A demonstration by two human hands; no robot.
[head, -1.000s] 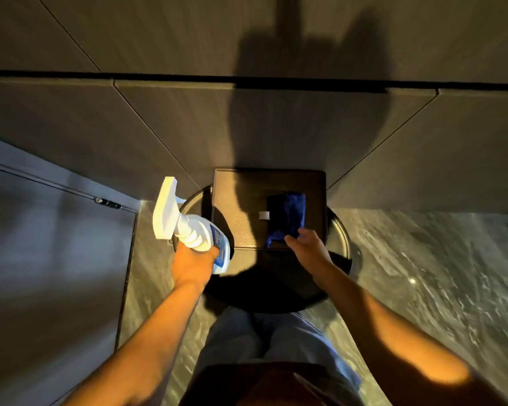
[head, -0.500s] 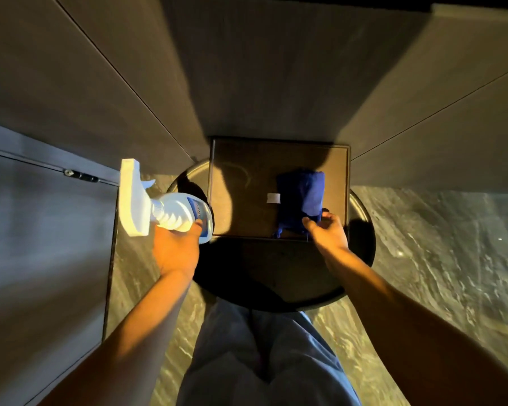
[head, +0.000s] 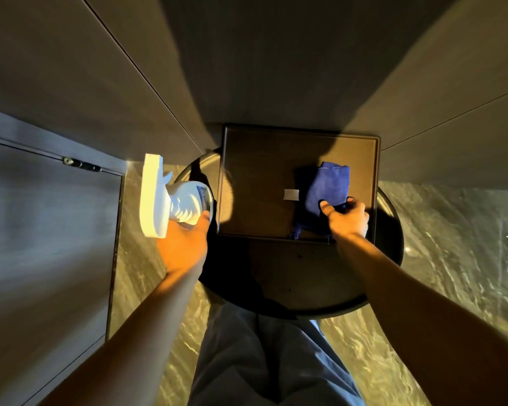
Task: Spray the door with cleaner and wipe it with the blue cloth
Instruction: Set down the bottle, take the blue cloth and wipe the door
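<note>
head view: the right hand [head: 348, 219] is on the blue cloth [head: 327, 189], which lies on a square brown tray [head: 255, 177] on top of a round dark table [head: 305, 276]. the thumb presses the cloth's near edge and the other fingers curl round that edge, so the hand is pinched on the fabric, though the cloth mostly lies flat on the tray. the cloth's long axis runs away from the person, stretching from the fingers toward the wall, so a pull back and up looks like the way to free it. the left hand [head: 185, 244] is well apart from the cloth, out past the tray's left edge, wrapped tight round the body of a white spray bottle [head: 165, 200], with the nozzle head pointing left toward the door [head: 41, 230]. the door stands at the left, nearer the left hand, with a hinge-like fitting [head: 81, 164] at its top edge. i judge neither spraying nor wiping has started.

count: one cloth, one spray bottle, one tray, one table, one small white tag [head: 291, 194] on the tray just left of the cloth.
</note>
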